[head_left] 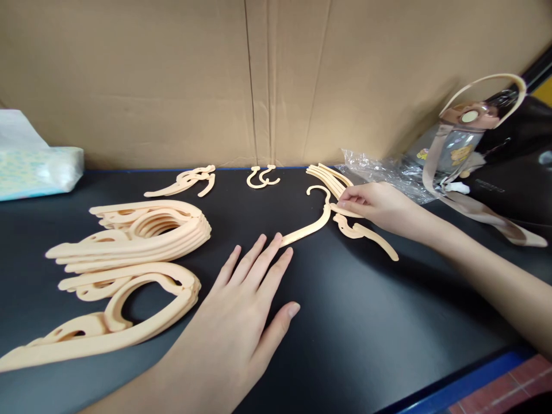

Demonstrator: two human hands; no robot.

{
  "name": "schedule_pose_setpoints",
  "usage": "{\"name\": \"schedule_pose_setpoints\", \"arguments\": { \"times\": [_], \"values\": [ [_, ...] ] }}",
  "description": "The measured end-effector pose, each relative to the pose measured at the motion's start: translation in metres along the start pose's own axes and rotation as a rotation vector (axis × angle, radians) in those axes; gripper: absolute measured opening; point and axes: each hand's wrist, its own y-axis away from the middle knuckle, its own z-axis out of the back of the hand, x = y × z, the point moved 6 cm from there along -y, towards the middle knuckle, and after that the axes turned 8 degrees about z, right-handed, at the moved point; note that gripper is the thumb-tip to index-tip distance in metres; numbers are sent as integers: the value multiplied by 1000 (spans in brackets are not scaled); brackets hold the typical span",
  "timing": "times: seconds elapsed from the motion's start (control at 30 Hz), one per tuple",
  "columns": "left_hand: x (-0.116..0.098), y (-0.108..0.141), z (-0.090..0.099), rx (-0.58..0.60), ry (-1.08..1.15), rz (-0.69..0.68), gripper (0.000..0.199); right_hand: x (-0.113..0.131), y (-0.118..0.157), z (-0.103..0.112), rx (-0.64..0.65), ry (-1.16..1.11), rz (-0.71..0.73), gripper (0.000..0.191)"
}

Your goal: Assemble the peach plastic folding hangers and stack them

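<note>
A cream plastic folding hanger (307, 231) lies on the black table, its hook pointing to the back and its left arm stretched toward me. My left hand (245, 310) rests palm down with fingers spread, a fingertip at the end of that arm. My right hand (375, 207) is closed, thumb and fingers pinching the hanger's other arm, which they partly hide. Just in front of it is a loose curved hanger arm (366, 234). Behind it lies a bunch of similar arms (328, 179). Two loose hooks (259, 178) lie at the back.
Folded hangers are stacked at the left, in a farther pile (190, 233) and a nearer pile (172, 322). More hanger pieces (183, 183) lie behind them. A tissue pack (43, 169) stands far left. Clear plastic wrap (383, 172), a strapped bottle (463, 138) and a black bag (513, 167) are at right.
</note>
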Motion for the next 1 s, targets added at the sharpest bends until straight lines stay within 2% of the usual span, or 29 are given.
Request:
{"name": "schedule_pose_setpoints", "arguments": {
  "times": [0.2,0.37,0.53,0.77,0.9,1.0],
  "values": [
    [2,-1,-1,56,51,1,52,4,4,2,48,29,-9,31],
    [1,-1,-1,63,77,-1,53,20,14,15,7,201,-56,33],
    [0,-3,-2,108,90,-10,50,25,25,11,106,315,-55,38],
    [0,-2,2,35,42,-12,53,28,28,3,170,381,-42,25],
    [-3,0,5,6,65,-38,55,36,29,15,31,305,-3,19],
    [-6,0,9,-7,104,-68,55,47,32,23,-41,18,51,22]
  ]
}}
